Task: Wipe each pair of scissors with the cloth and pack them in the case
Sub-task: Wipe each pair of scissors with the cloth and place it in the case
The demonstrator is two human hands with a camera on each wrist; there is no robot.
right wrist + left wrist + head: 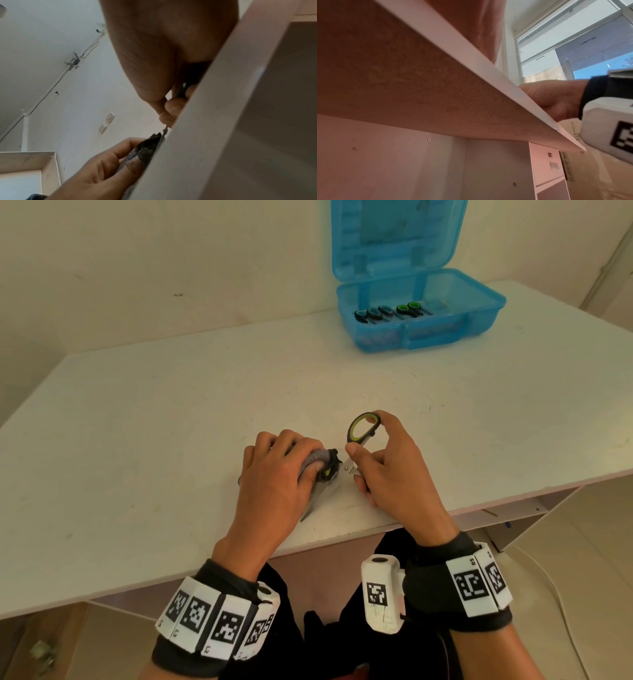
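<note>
My left hand (294,460) grips a grey cloth (313,457) bunched round a pair of scissors (349,467) near the table's front edge. My right hand (376,450) pinches the scissors' black-and-green handle loop (363,426), thumb by the pivot. A bare blade (310,505) pokes out below the left hand toward me. In the right wrist view the left hand (106,166) presses the cloth (145,150) against the blade (165,133), under my right hand (163,54). The left wrist view shows only the table's underside and the right hand (556,100).
An open blue plastic case (479,313) stands at the back right of the white table (171,422), lid upright. Several scissors (387,311) with black and green handles lie inside it. The table's front edge (342,537) runs just under both wrists.
</note>
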